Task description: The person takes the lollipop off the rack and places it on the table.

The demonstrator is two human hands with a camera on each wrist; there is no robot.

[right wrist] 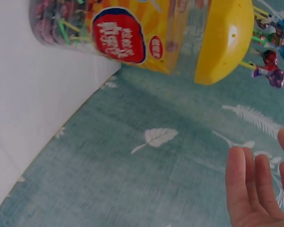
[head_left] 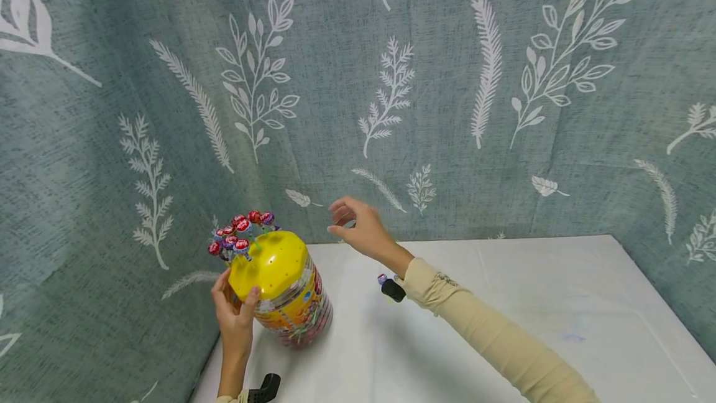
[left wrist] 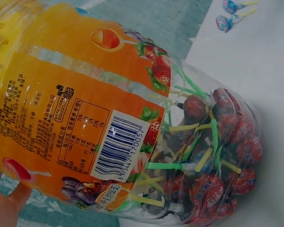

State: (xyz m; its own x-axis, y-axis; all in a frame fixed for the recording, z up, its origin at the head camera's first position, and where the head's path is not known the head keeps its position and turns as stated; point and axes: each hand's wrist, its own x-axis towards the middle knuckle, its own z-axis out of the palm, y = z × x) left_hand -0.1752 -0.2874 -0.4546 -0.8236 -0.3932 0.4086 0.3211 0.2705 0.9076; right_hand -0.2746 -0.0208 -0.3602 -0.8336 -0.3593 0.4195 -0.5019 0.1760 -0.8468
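Observation:
A large clear jar (head_left: 293, 316) with a yellow lid (head_left: 274, 260) stands at the table's left, holding many wrapped lollipops (left wrist: 206, 189). More lollipops (head_left: 241, 245) poke out of small holes on the lid's far left side. My left hand (head_left: 235, 322) grips the lid's near left edge, its thumb on the front. To the right of the jar, my right hand (head_left: 363, 229) hovers over the table's back edge. Its fingers (right wrist: 235, 175) are loosely bent, with nothing between them and the thumb. An orange label (left wrist: 57, 109) with a barcode wraps the jar.
Two loose lollipops (left wrist: 231, 14) lie on the white table (head_left: 503, 328) beyond the jar; in the head view the right wrist camera (head_left: 393, 290) partly covers that spot. A green leaf-patterned curtain (head_left: 335, 111) rises behind the table and along its sides.

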